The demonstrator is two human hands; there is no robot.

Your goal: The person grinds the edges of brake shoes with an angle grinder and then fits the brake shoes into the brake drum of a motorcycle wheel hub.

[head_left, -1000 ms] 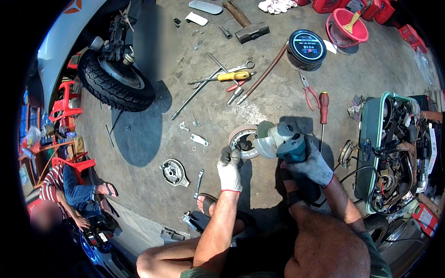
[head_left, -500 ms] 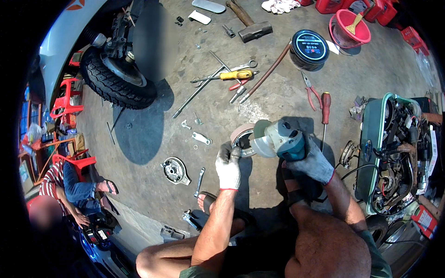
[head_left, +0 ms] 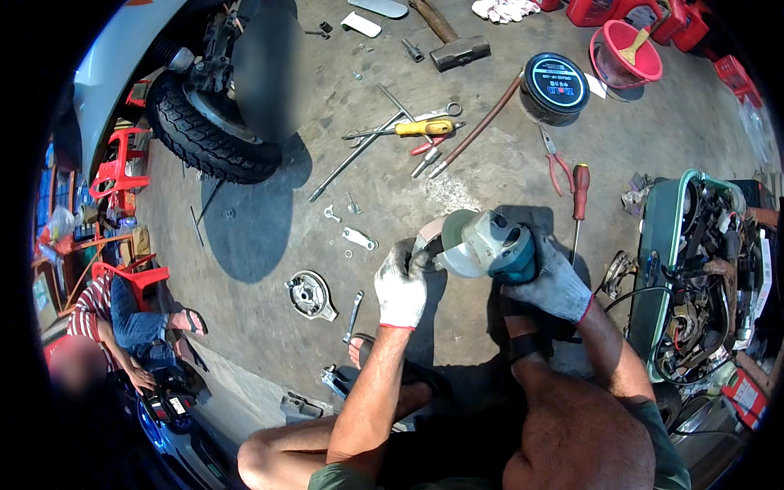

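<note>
In a white work glove with dark fingertips, my left hand (head_left: 400, 287) is closed on the near end of a curved brake shoe (head_left: 428, 234) with a pinkish lining. My gloved right hand (head_left: 557, 284) wraps round the body of a teal and grey angle grinder (head_left: 505, 247). The grinder's green disc (head_left: 456, 226) overlaps the shoe, partly hiding it along with the pale guard. Whether disc and lining touch, or the disc spins, I cannot tell. Left of my left hand, a round brake plate (head_left: 310, 295) and a small spanner (head_left: 354, 317) lie on the concrete floor.
A scooter wheel (head_left: 204, 135) stands at the far left. Ahead lie a hammer (head_left: 459, 52), a yellow-handled screwdriver (head_left: 425, 128), pliers (head_left: 555, 159) and a red screwdriver (head_left: 581, 192). A black tub (head_left: 555, 88) is beyond; a green bin of parts (head_left: 653, 269) sits right. Someone sits left (head_left: 135, 322).
The brake shoe has turned and now shows less beside the grinder disc, which covers more of it. My left hand has shifted slightly with it. The whole view has moved a little.
</note>
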